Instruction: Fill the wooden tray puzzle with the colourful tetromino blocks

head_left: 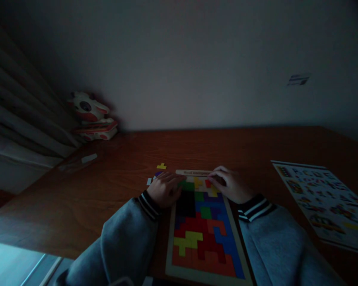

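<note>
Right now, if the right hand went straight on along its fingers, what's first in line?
Right hand: likely the pale lettered strip at the far end of the puzzle board. Depth is unclear; it could pass above it.

I can see a white and reddish toy (90, 114) with an animal's head on the tabletop (131, 153), near the wall (191, 63) behind it. Left of the toy I make out a folded curtain (20, 107); in front of it, a white strip (89, 158); well right of it, higher, a small printed patch (298, 79) on the wall.
</note>
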The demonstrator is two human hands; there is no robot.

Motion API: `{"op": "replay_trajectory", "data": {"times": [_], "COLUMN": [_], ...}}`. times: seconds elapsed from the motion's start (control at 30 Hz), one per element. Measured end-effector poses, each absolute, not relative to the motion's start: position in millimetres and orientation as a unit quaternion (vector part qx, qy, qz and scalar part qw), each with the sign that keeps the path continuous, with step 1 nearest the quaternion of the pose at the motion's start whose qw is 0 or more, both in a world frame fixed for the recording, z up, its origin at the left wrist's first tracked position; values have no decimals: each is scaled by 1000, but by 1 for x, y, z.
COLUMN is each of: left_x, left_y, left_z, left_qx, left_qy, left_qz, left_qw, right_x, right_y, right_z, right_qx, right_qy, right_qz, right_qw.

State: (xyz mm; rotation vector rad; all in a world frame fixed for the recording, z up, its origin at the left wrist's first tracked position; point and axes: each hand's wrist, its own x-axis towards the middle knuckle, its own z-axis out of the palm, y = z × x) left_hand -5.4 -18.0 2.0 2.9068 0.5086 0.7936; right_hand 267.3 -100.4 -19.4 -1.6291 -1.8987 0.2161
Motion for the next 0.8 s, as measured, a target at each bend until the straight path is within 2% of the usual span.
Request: {"op": "replay_trajectory", "data": {"times": [0.17,0.4,0.8], "left_x": [-1,2,2], "left_y": [-23,-25,-27], "left_z": [-1,-1,-1], "left_qx": [968,968,968], "left_qy": [98,87,98], "left_qz": [223,226,223], "left_qw": [62,61,54], "right_x": [262,259,241], "right_y": [-101,-102,-109], "right_z": [-18,-20,-14], "right_qx": [-596,-585,-561], "right_qy": [-737,-751,-801], "right_qz": [71,59,19], "right_qw": [312,300,206]}}
